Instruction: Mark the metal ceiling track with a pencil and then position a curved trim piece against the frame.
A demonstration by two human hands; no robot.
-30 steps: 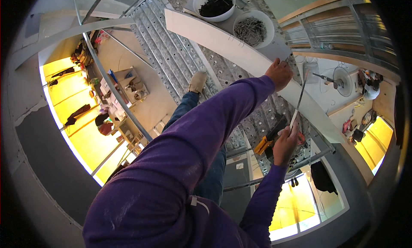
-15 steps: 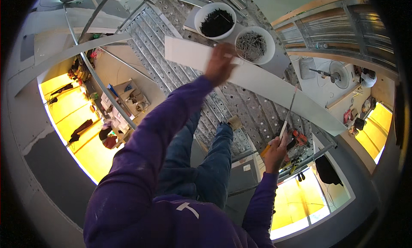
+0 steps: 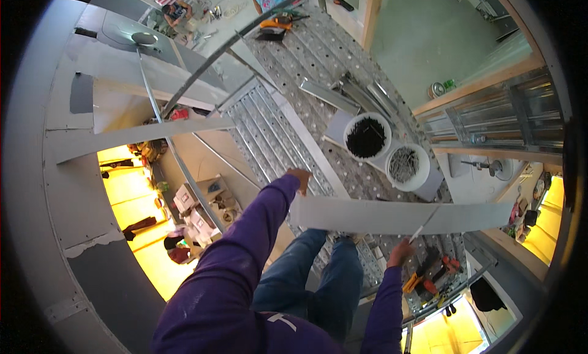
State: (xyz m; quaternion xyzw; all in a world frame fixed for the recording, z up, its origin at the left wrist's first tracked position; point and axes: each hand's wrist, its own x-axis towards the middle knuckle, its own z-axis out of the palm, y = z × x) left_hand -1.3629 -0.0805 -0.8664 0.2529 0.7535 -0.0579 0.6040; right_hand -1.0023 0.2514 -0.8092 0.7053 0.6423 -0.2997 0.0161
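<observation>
A long pale strip of board [image 3: 367,215] lies crosswise in front of me, over the metal scaffold planks. My left hand [image 3: 299,179] is closed at the strip's left end, by its upper corner; the fingertips are partly hidden. Near the strip's lower edge, on the right, my right hand [image 3: 401,253] is wrapped round a thin-bladed hand tool [image 3: 419,231], perhaps a narrow saw. Its blade points up and right, crossing in front of the strip. Past the strip stand a white bucket of black screws [image 3: 367,138] and a white bucket of silvery screws [image 3: 407,165].
Metal channel pieces [image 3: 334,95] lie beyond the buckets. An orange power tool [image 3: 450,263] rests near my right hand, another orange tool [image 3: 275,24] at the far end. Scaffold rails [image 3: 208,66] edge the raised planks. Below, a person [image 3: 177,17] crouches at the far left.
The strip has swung from a slant to nearly level and come closer to me. My left hand has gone from its middle to its left end. My view has shifted, showing more of the far side.
</observation>
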